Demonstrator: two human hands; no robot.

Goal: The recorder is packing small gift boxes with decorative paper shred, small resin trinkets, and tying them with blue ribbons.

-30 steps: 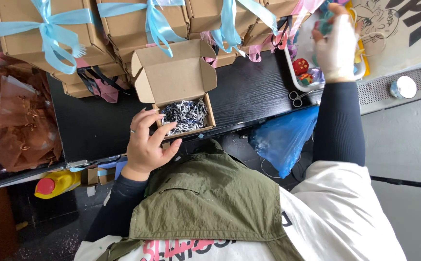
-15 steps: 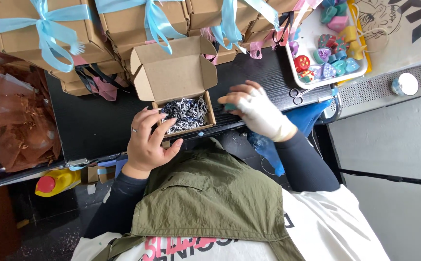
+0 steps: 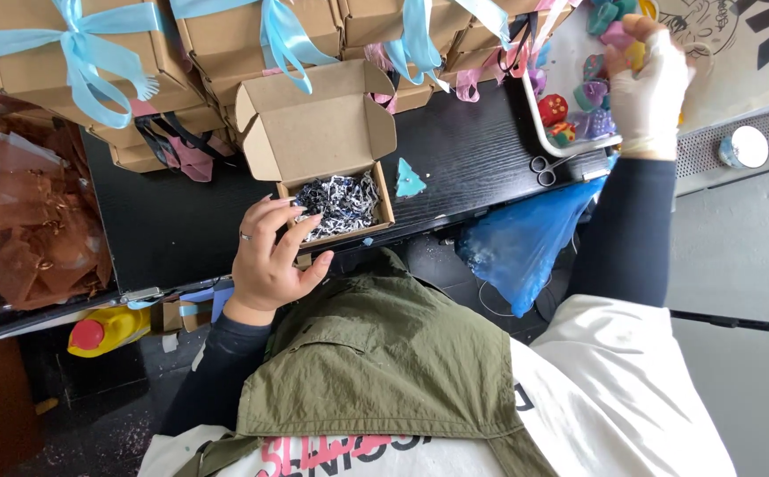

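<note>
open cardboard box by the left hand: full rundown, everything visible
The open box is plain brown cardboard, small, with its hinged lid and side flaps standing open. It sits on the black table, filled with black-and-white shredded paper. The left hand rests its fingers on the near-left corner. A small teal tree shape lies beside it.

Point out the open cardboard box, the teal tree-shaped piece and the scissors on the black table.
open cardboard box (image 3: 318,132), head view, on the inside of its raised lid.
teal tree-shaped piece (image 3: 409,180), head view, on its middle.
scissors (image 3: 543,170), head view, on the finger loops.
</note>
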